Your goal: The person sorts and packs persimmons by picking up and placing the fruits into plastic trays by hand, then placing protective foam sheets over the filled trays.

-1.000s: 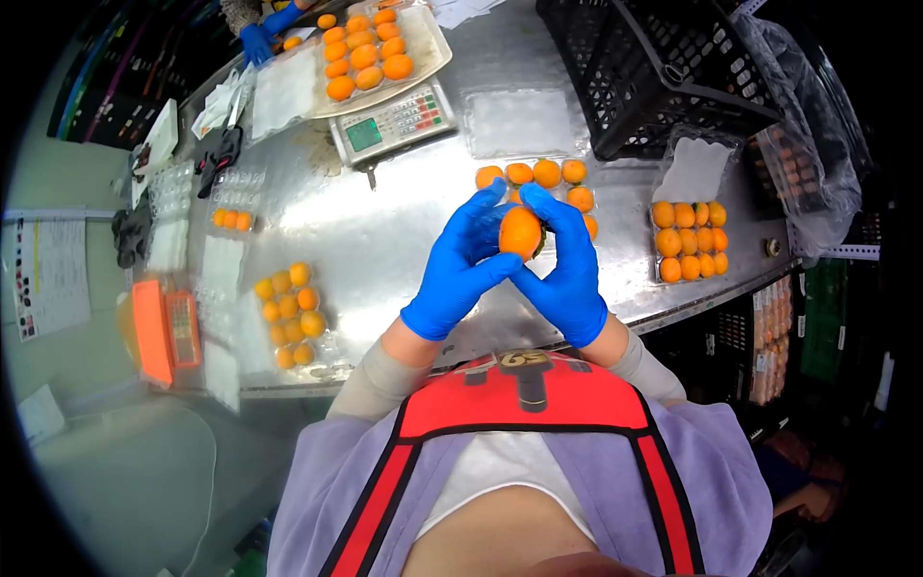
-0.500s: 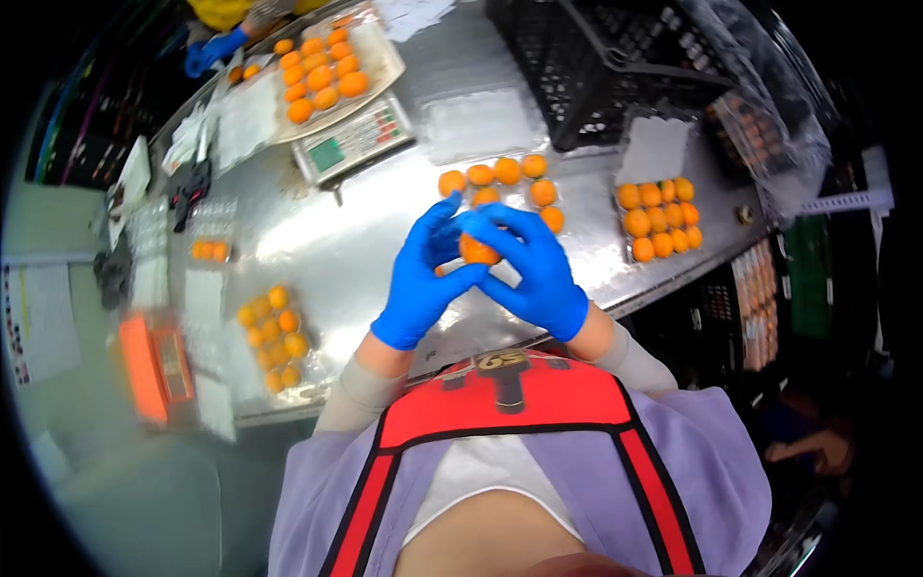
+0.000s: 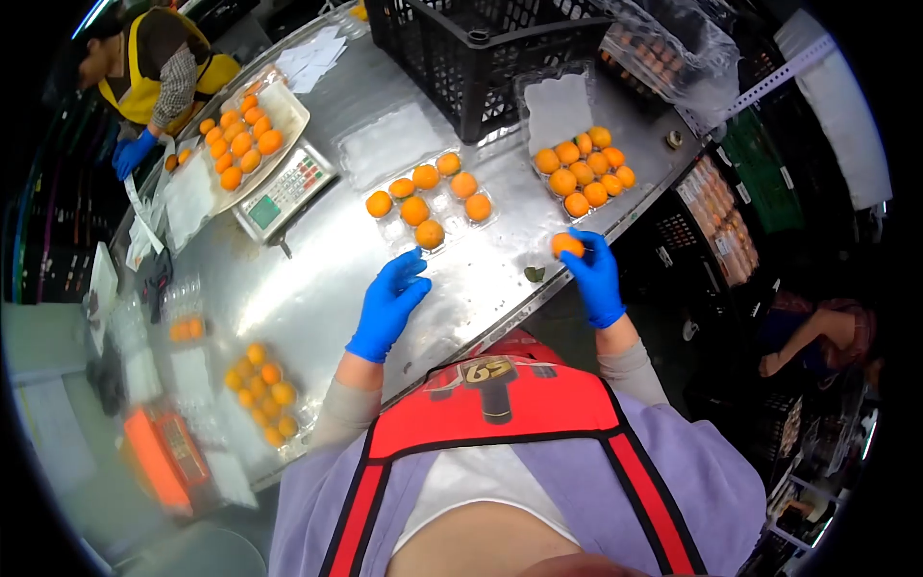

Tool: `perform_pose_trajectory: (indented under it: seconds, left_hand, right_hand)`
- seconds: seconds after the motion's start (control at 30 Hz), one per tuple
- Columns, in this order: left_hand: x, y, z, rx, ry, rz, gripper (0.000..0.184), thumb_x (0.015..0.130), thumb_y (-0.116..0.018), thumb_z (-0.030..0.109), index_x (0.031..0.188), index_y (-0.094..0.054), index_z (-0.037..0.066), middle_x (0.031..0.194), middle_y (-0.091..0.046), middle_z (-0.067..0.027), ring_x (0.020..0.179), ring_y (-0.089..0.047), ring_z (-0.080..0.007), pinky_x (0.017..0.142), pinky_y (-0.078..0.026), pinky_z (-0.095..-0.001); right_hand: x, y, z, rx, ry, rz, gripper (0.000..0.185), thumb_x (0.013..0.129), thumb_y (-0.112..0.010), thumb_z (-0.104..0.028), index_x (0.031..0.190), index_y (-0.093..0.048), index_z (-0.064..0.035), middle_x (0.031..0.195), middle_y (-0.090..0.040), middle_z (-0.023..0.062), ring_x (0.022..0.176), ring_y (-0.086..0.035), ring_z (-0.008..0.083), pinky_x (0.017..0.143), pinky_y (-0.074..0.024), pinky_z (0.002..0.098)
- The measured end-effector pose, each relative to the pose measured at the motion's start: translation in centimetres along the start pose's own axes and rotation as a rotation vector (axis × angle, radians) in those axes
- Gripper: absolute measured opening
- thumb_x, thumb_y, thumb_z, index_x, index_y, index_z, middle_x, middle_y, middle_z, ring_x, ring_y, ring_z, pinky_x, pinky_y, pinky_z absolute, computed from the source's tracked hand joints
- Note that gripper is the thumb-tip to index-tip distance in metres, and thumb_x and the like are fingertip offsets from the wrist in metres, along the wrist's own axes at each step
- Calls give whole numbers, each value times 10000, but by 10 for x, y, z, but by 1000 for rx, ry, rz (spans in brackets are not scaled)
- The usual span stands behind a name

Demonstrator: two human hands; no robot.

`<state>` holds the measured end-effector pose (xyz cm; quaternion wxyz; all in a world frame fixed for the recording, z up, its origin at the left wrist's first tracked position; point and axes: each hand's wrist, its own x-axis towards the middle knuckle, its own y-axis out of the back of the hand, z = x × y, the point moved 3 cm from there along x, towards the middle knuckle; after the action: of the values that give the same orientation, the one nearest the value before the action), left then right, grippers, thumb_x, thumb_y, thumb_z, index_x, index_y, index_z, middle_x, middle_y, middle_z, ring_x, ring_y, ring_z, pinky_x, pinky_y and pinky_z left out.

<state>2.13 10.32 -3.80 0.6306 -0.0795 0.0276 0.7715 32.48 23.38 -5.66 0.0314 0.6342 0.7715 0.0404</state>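
Note:
My right hand [image 3: 598,279], in a blue glove, grips a mandarin [image 3: 567,245] between thumb and fingers above the table's front edge. My left hand [image 3: 389,306], gloved in blue too, is over the metal table with thumb and fingers apart and nothing in it. Just beyond its fingertips lies a clear plastic tray [image 3: 452,207], partly filled with several mandarins, its lid [image 3: 396,144] folded open behind. A fuller clear tray of mandarins [image 3: 583,174] sits to the right, beyond my right hand. Between my hands, a green leaf [image 3: 535,275] lies on the table.
A black crate [image 3: 461,82] stands at the back. On the left are a scale [image 3: 281,192] bearing a tray of mandarins, another filled pack [image 3: 260,394] and an orange device [image 3: 159,460]. Across the table is a co-worker in a yellow apron [image 3: 144,82].
My hands have parted from around a mandarin. My right hand has moved right with a mandarin in it; my left is now empty. The view has turned, showing more of the co-worker.

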Motion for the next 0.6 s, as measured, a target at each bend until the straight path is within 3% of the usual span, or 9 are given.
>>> perform_pose_trajectory:
  seconds: [0.03,0.13,0.37,0.5,0.6]
  left_hand:
    - [-1,3,-3,-15,4,12,478,830,-630,55,1273,-454,30,1273,-509,-101,1101,-524,-182,890,-444,-295]
    - [4,5,-7,-33,-1,67,467,833,-628,58,1265,-456,15,1285,-503,-104,1117,-518,-187,910,-436,-300]
    - [-8,11,-9,-31,46,299,418,853,-572,21,1257,-466,2,1301,-487,-96,1142,-500,-192,948,-425,-318]
    - [-18,7,-21,-36,93,445,409,860,-568,23,1255,-467,-2,1293,-492,-95,1132,-506,-190,953,-423,-316]
    - [-23,4,-33,-64,131,531,444,853,-607,68,1260,-449,-11,1322,-474,-124,1147,-507,-215,959,-418,-319]
  right_hand:
    - [2,11,-7,4,-73,53,366,789,-675,-53,1113,-510,-9,1071,-581,97,957,-582,174,824,-478,274]
    - [23,41,21,-102,35,193,379,789,-671,-58,1123,-501,-7,1070,-575,112,927,-587,175,799,-484,276]
    - [78,5,22,7,26,-138,499,818,-642,-87,1275,-454,-13,1178,-506,90,1083,-510,178,886,-447,289]
    - [89,-42,16,-163,123,-412,451,815,-661,-128,1236,-516,-60,1130,-514,88,1074,-518,187,902,-440,281]
    - [98,-73,22,-71,102,-605,489,817,-659,-132,1271,-491,-64,1185,-493,86,1091,-512,195,898,-440,277]
